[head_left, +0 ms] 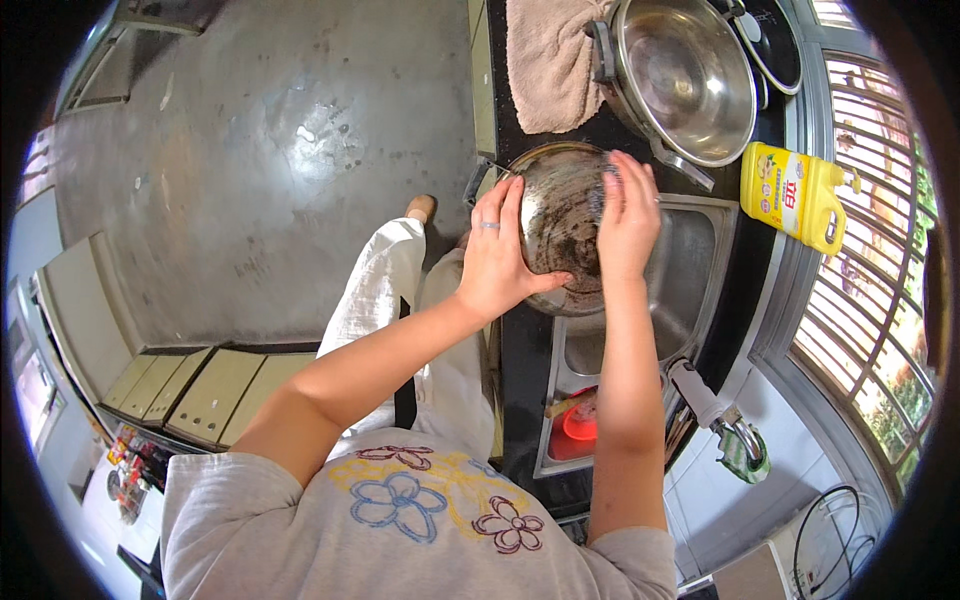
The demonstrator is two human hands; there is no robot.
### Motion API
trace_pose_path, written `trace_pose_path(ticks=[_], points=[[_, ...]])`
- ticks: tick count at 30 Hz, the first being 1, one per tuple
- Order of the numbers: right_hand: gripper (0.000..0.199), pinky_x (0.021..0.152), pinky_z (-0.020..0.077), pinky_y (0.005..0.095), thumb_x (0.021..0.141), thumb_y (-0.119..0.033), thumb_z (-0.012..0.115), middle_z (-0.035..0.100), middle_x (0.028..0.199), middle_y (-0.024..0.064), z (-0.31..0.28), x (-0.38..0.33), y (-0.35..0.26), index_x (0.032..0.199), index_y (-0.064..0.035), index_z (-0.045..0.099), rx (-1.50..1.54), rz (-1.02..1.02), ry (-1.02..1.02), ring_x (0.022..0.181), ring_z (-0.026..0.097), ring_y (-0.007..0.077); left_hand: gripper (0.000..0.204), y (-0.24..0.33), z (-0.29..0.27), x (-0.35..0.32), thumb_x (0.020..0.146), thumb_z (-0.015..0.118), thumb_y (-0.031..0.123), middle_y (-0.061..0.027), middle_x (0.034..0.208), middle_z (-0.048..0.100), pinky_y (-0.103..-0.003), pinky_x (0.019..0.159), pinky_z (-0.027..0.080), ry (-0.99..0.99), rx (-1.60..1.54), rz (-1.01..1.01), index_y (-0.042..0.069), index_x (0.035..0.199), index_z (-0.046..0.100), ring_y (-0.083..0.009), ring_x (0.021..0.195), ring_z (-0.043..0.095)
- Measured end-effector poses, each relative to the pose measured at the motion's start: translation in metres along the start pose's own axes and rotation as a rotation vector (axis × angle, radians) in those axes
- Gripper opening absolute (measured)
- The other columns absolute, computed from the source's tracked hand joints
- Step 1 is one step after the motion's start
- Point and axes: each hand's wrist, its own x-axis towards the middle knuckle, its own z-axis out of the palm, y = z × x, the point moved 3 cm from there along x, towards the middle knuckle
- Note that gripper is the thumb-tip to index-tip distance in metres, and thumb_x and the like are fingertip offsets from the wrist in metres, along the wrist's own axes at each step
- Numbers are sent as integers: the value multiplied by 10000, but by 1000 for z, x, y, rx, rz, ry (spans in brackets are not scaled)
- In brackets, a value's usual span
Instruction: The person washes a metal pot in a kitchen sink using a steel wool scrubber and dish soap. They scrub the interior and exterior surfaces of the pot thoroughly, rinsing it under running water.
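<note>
Head view, looking straight down: the person is standing at a dark desk (515, 360) with a steel sink (700, 270) set into it, and both bare arms are reaching up from the lower edge. The left hand (497, 255) is gripping the near rim of a sooty, blackened metal pan (558, 215), fingers spread flat along its outside and thumb hooked under the lower edge — a ring is showing on one finger. The pan is being held tilted on its side over the left part of the sink, its dark surface facing the camera and a short handle poking out at the upper left. The right hand (628, 215) is pressing against the pan's right side, fingers together and curled around a dark scouring pad (608, 180) that is peeking out near the fingertips.

Beyond the pan, a big shiny steel pot (685, 75) is sitting empty on the desk, with a beige towel (548, 60) lying just beside it on the left. To the right of the sink — a yellow detergent bottle (790, 195) is lying on the ledge by the barred window (870, 200). Nearer the person, a red tub (575, 430) is resting in the lower part of the sink, and a tap (715, 410) is jutting out by the wall. The grey floor (270, 170) is filling the left side.
</note>
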Motion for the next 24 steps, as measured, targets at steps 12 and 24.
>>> trace_pose_path(ticks=[12, 24], points=[[361, 1110, 420, 423, 831, 9, 659, 653, 1268, 109, 2, -16, -51, 1190, -23, 673, 240, -280, -368, 1231, 583, 298, 1300, -7, 3, -1, 494, 950, 446, -230, 1448, 340, -493, 1127, 339, 34, -19, 10, -30, 1492, 266, -431, 1320, 372], [339, 1119, 408, 435, 875, -7, 630, 638, 1310, 98, -8, -12, -1, 1211, -30, 673, 49, -67, -62, 1254, 577, 289, 1306, -2, 0, -1, 474, 953, 420, -243, 1449, 339, -496, 1113, 355, 32, -17, -4, -37, 1487, 267, -445, 1321, 374]])
